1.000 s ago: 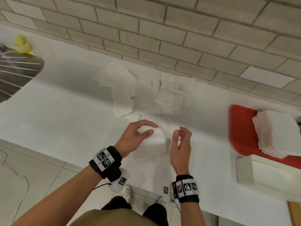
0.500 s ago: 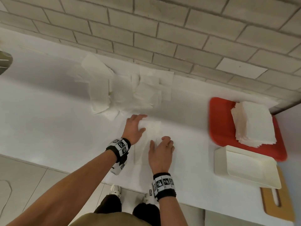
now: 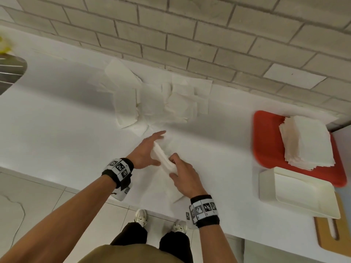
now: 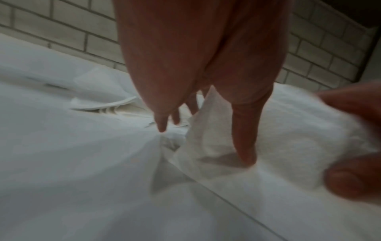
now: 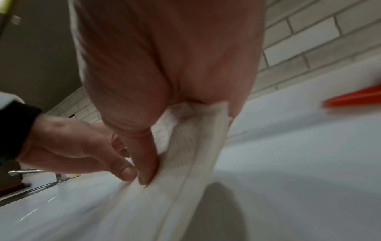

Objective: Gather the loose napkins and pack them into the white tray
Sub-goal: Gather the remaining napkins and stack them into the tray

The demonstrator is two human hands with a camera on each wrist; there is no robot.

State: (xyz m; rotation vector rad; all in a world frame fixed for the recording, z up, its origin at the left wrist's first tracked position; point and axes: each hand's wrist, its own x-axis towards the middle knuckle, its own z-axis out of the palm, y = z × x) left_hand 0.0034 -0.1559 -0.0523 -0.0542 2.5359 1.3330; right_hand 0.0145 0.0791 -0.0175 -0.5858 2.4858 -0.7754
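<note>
A small stack of white napkins [image 3: 163, 160] is tipped up on its edge near the counter's front. My left hand [image 3: 157, 149] holds its far end, thumb on one face and straight fingers along the other, as the left wrist view shows [image 4: 204, 145]. My right hand [image 3: 171, 168] pinches the near end between thumb and fingers; the stack [image 5: 185, 163] runs down past the thumb. More loose napkins [image 3: 161, 99] lie scattered against the brick wall beyond my hands. The white tray [image 3: 266, 186] sits to the right with nothing in it.
A red tray [image 3: 266, 141] behind the white one carries a tall neat napkin stack [image 3: 307, 141]. A wooden board [image 3: 326, 236] lies at the near right. A sink [image 3: 9, 73] shows at the far left. The counter edge runs just below my wrists.
Half a second ago both hands pressed the napkins flat on the counter. Now they have closed on the stack and lifted it onto its edge.
</note>
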